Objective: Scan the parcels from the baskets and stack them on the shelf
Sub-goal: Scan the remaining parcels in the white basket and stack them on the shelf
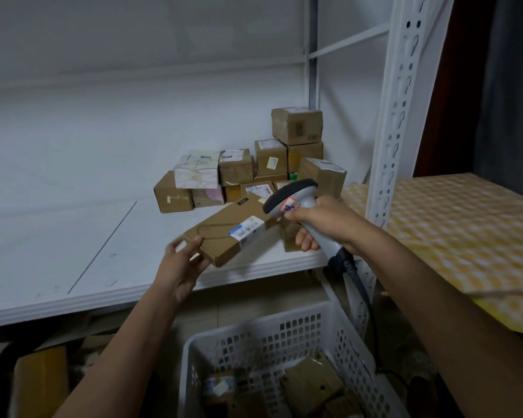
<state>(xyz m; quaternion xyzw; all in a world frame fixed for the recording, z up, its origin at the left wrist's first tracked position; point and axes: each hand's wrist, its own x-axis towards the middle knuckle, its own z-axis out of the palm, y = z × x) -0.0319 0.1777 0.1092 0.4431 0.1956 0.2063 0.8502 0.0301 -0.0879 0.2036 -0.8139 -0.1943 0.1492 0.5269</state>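
Yellow-checked sheet [465, 230] on the neighbouring shelf at right; dark curtain [511, 86] hanging behind it.

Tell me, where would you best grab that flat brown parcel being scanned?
Grip the flat parcel at its near short end, coming from the lower left, as the left hand does. It is long and thin, its label faces up toward the scanner in the right hand, so an end grip keeps the label uncovered.
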